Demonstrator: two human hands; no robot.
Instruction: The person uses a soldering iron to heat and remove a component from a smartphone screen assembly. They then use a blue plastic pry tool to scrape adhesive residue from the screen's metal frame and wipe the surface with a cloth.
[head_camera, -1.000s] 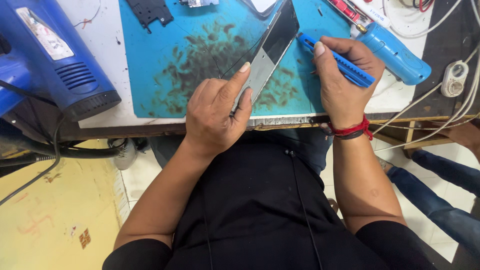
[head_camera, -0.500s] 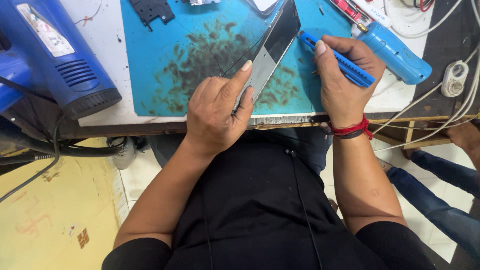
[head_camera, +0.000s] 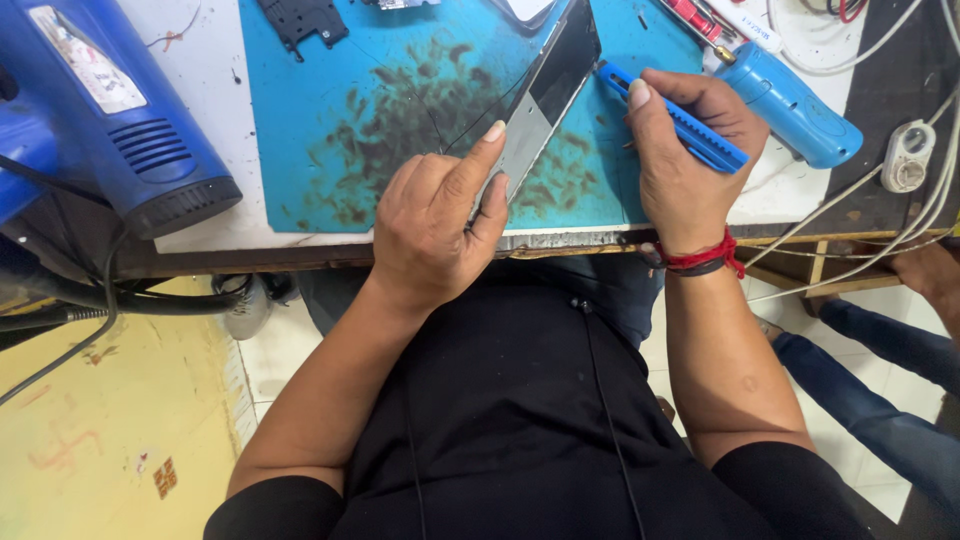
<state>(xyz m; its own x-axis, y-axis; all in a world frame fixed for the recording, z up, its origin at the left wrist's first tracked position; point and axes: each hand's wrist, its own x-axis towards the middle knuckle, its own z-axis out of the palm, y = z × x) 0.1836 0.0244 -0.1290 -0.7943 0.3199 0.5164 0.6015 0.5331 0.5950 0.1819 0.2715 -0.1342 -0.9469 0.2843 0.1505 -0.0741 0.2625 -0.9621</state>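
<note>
Your left hand (head_camera: 435, 225) is pinched on the near end of the phone screen panel (head_camera: 540, 95), thumb on one face and forefinger stretched along the upper edge, so the panel stands tilted on its long edge and slants away from you over the blue work mat (head_camera: 330, 120). Your right hand (head_camera: 685, 160) is curled tightly round a blue craft knife (head_camera: 680, 125), thumb pressed on top, with the tip brought just beside the panel's right-hand edge near its far end; whether the blade actually touches the edge you cannot tell from here. That panel looks thin, stiff and glassy, so treat it as light, slippery on its faces and liable to crack if it is bent or twisted. Hold it by the edges and frame as you do now, not by pressing into the middle of the glass, and keep the lower edge braced on the mat. The mat is stained with dark smudges and lies on a white table (head_camera: 200, 70). To your left sits a blue hot air gun (head_camera: 110, 110) with its dark nozzle toward the table edge; to your right lies a blue cylindrical tool (head_camera: 790, 105), with white cables (head_camera: 880, 230) trailing off beyond it.
</note>
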